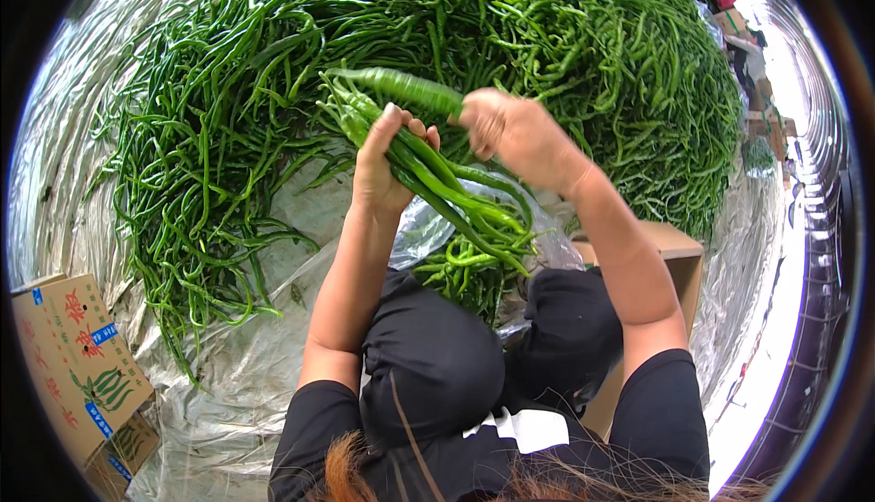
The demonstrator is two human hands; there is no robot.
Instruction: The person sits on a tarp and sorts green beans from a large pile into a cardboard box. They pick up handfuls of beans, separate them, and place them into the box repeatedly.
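Observation:
My left hand (386, 160) is closed around a bunch of long green chili peppers (444, 180), stem ends up to the left and tips hanging to the lower right. Just above it, my right hand (516, 136) grips one green pepper (410, 90) by its end; both are blurred. That pepper's far end reaches over the stems of the bunch, and I cannot tell whether they touch. Below, between my knees, a clear plastic bag (420, 228) lies open with more green peppers (465, 283) inside it.
A broad heap of green chili peppers (410, 9) curves around in front on pale plastic sheeting (225, 392). An open cardboard box (673, 242) stands by my right knee. Printed cardboard cartons (75, 358) lie at the left. More boxes (765, 119) are at the far right.

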